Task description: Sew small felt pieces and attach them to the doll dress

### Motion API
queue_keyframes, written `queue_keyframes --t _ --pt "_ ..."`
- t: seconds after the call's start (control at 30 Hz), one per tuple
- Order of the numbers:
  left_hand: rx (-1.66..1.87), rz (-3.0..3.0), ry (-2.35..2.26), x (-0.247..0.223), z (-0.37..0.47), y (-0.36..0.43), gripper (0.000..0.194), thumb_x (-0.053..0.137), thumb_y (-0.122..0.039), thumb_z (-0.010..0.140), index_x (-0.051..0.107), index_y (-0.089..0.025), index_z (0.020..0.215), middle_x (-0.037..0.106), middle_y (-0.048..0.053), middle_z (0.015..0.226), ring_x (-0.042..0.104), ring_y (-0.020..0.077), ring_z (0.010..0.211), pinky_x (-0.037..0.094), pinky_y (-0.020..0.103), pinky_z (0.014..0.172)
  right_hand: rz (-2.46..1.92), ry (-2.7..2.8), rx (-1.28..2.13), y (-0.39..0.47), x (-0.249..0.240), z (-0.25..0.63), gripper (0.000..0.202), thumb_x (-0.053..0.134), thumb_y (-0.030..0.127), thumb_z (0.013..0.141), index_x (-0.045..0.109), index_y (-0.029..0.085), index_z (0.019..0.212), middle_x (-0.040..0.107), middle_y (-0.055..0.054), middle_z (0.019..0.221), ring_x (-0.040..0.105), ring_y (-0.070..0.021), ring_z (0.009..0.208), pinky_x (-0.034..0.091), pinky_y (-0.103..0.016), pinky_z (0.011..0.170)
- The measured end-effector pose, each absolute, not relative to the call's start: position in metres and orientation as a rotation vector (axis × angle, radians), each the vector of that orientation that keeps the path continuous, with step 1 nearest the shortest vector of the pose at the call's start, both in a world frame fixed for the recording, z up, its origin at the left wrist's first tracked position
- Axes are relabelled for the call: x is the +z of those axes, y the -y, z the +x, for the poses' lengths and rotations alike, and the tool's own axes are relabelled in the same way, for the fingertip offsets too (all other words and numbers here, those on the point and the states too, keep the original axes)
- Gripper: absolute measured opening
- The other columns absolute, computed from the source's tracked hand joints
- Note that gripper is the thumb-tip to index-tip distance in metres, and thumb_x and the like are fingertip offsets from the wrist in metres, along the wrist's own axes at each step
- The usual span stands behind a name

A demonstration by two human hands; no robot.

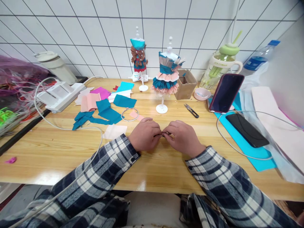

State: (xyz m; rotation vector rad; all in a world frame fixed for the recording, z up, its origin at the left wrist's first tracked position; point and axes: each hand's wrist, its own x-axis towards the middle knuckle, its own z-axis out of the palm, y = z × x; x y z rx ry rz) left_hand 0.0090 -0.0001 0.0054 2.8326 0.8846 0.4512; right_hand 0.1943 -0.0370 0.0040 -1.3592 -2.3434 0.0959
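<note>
My left hand (146,134) and my right hand (181,136) meet fingertip to fingertip above the front middle of the table. Both are closed in a pinch. A tiny dark bit shows between the fingertips, too small to name. Behind them stands a small dress form (169,68) in a ruffled teal, pink and grey paper dress, on a white stand. Thread snips (191,110) lie behind my right hand. Near my left hand are a wire ring (129,115), a pale pink paper piece (115,131) and teal crepe paper (109,112).
A second dress form (138,60), a cardboard box (186,85) and a pink dish (202,94) stand at the back. Two phones (247,130), blue paper and a bottle (261,58) are right. A power strip (62,95) sits left; its white cable crosses my left sleeve.
</note>
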Motion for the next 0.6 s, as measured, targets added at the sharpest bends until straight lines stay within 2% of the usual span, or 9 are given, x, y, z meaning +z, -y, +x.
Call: queue_keyframes --t 0.13,0.23,0.37,0.5,0.6 --pt "0.663 2.505 -1.082 0.004 0.011 0.000 0.015 0.053 -0.022 0.078 0.066 -0.016 0.073 0.066 0.006 0.076 0.059 0.0186 0.075 0.044 0.032 0.071 -1.316 2.320 -0.091 0.042 0.006 0.191 0.021 0.049 0.028 0.088 0.068 0.020 0.083 0.061 -0.005 0.077 0.050 -0.0166 0.076 0.033 -0.028 0.065" --pt "0.807 2.099 -1.152 0.003 0.013 0.000 0.014 0.057 -0.025 0.077 0.065 -0.015 0.071 0.066 0.004 0.075 0.059 0.0173 0.074 0.045 0.030 0.071 -1.285 2.290 -0.220 0.045 0.005 0.189 0.024 0.046 0.028 0.090 0.067 0.021 0.083 0.062 -0.005 0.077 0.050 -0.0162 0.075 0.032 -0.029 0.065" --pt "0.881 1.517 -1.019 -0.005 0.016 0.002 0.019 0.061 -0.032 0.077 0.064 -0.013 0.074 0.065 0.002 0.072 0.058 0.0150 0.070 0.046 0.028 0.070 -1.284 2.221 -0.276 0.049 0.005 0.188 0.021 0.047 0.028 0.090 0.067 0.023 0.085 0.064 -0.005 0.076 0.051 -0.0153 0.072 0.032 -0.029 0.064" --pt "0.966 1.316 -0.875 -0.009 0.017 0.005 0.020 0.064 -0.033 0.077 0.063 -0.013 0.080 0.064 0.002 0.076 0.058 0.0142 0.074 0.046 0.028 0.074 -1.300 1.989 0.001 0.049 0.007 0.184 0.016 0.052 0.027 0.086 0.067 0.022 0.085 0.063 -0.003 0.076 0.053 -0.0137 0.069 0.035 -0.027 0.062" --pt "1.007 1.558 -0.869 -0.003 0.015 0.004 0.020 0.062 -0.034 0.079 0.064 -0.014 0.078 0.064 0.003 0.079 0.058 0.0151 0.078 0.046 0.029 0.077 -1.320 1.725 0.410 0.044 0.007 0.182 0.013 0.058 0.029 0.080 0.064 0.019 0.074 0.058 -0.001 0.066 0.047 -0.0107 0.057 0.035 -0.025 0.054"
